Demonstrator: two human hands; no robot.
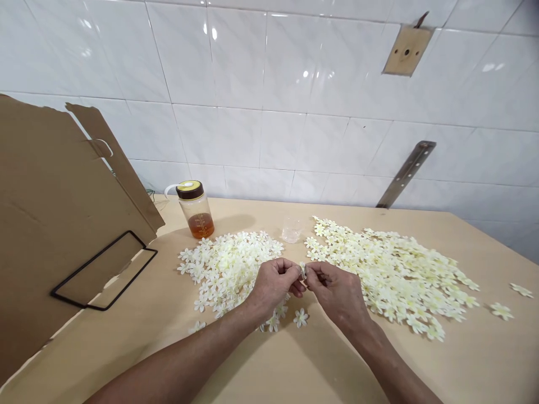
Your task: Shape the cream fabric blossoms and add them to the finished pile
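Observation:
My left hand (273, 283) and my right hand (337, 292) meet above the table, fingers pinched together on one small cream fabric flower (302, 270) held between them. A pile of the same flowers (229, 266) lies just behind my left hand. A larger spread of flowers (391, 269) lies behind and to the right of my right hand. A single flower (300, 317) rests on the table just below my hands.
A plastic bottle (196, 209) with amber liquid and a brown-yellow lid stands at the back left. A small clear cup (292, 230) sits between the piles. Cardboard (54, 224) with a black wire frame (103, 269) leans at the left. Stray flowers (502, 310) lie far right.

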